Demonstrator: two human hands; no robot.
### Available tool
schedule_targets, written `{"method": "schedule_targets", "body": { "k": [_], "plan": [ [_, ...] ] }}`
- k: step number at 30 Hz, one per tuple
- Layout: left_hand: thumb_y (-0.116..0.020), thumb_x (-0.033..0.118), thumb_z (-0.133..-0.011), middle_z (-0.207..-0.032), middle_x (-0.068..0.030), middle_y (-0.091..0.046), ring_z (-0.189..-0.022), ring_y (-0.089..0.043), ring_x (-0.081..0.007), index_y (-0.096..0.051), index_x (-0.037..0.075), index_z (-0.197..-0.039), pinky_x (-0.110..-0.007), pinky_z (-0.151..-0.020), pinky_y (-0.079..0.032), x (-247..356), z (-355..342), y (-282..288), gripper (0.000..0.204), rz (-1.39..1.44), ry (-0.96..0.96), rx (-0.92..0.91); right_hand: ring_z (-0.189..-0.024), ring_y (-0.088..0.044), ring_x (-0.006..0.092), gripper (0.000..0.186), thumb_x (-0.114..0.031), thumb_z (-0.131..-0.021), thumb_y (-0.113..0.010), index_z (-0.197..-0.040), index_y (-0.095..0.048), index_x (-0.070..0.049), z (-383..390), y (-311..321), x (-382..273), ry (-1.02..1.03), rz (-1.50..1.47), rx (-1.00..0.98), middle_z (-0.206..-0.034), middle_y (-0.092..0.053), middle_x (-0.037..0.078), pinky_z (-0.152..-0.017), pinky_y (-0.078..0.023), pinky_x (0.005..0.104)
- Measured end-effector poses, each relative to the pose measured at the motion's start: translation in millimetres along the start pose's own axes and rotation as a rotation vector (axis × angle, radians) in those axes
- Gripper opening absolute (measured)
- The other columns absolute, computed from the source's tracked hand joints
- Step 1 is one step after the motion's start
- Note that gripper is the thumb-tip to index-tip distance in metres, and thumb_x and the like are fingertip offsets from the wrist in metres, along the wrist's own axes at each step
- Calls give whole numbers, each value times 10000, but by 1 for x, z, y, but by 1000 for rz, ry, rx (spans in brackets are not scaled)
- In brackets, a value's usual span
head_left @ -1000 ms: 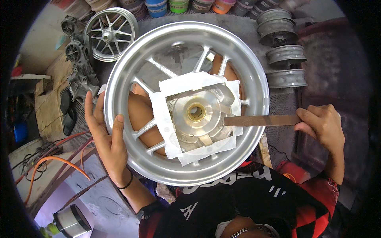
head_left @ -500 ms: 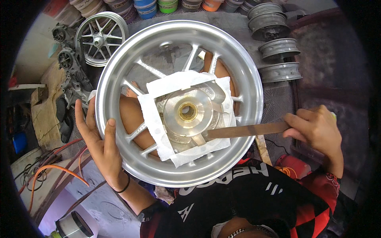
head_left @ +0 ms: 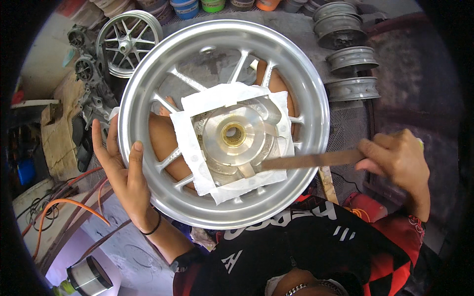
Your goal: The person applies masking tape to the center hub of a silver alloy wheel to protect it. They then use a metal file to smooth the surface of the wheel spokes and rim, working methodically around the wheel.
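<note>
A silver spoked wheel (head_left: 316, 148) lies tilted over my lap, facing up. Strips of white masking paper (head_left: 185, 148) frame its bare metal hub (head_left: 211, 129), which has a brass-coloured splined ring (head_left: 233, 135) at the centre. My left hand (head_left: 129, 180) rests against the left rim, fingers stretched and spread, thumb along the rim's face. On the right, my right hand (head_left: 395, 158) is closed around one end of a long brown flat file (head_left: 311, 161). The file's far end reaches over the paper to the hub's lower right edge; whether it touches metal I cannot tell.
Another spoked wheel (head_left: 126, 47) stands at the back left, beside grey engine castings (head_left: 88, 69). Several bare rims (head_left: 351, 89) sit at the back right. Paint tubs (head_left: 185, 9) line the far edge. An orange hose (head_left: 74, 201) curves at the lower left.
The file has slid slightly outward to the right with my right hand. The wheel sits a little higher in the picture. My left hand keeps its place at the rim.
</note>
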State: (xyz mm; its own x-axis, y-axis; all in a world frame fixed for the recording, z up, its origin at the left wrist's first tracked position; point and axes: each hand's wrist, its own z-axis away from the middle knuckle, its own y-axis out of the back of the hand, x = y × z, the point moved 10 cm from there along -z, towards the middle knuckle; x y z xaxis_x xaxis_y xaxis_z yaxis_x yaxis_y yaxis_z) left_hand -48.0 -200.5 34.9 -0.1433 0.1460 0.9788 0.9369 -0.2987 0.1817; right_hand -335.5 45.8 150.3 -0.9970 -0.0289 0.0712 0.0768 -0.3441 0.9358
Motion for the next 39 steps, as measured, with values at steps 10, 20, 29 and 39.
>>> {"method": "schedule_targets", "body": {
  "k": [10,20,29,39],
  "plan": [
    [-663,42,-940,-1506,-274,-452,-1390,-468,-309,-198,29,-1587,-418,-1166,-338,0,-1,1,797,-26,-14,-3,-550,-590,259,341,-390,-787,-745,-951,-664,-101,4,19,5,79,82,129,-660,-529,44,-505,-455,404],
    [-657,-20,-923,-1196,-199,-638,-1085,-629,-219,-264,7,-1551,-329,-943,-495,65,23,1,741,-377,-252,210,-547,-579,247,380,-384,-755,-775,-959,-665,-83,13,22,23,94,99,201,-650,-502,34,-505,-437,387],
    [-706,15,-893,-908,-153,-714,-817,-743,-290,-259,3,-1557,-372,-684,-575,88,61,-136,800,-308,-68,-457,-574,-573,278,428,-421,-788,-752,-974,-676,-43,26,15,63,96,-37,315,-721,-580,65,-540,-422,377],
    [-701,-9,-875,-795,-137,-690,-708,-713,-295,-210,-12,-1560,-369,-653,-549,73,60,-167,843,-282,49,-473,-616,-458,93,371,-323,-1011,-600,-983,-649,44,25,-47,156,-90,-676,586,-719,-514,17,-553,-336,269]
  ]
}}
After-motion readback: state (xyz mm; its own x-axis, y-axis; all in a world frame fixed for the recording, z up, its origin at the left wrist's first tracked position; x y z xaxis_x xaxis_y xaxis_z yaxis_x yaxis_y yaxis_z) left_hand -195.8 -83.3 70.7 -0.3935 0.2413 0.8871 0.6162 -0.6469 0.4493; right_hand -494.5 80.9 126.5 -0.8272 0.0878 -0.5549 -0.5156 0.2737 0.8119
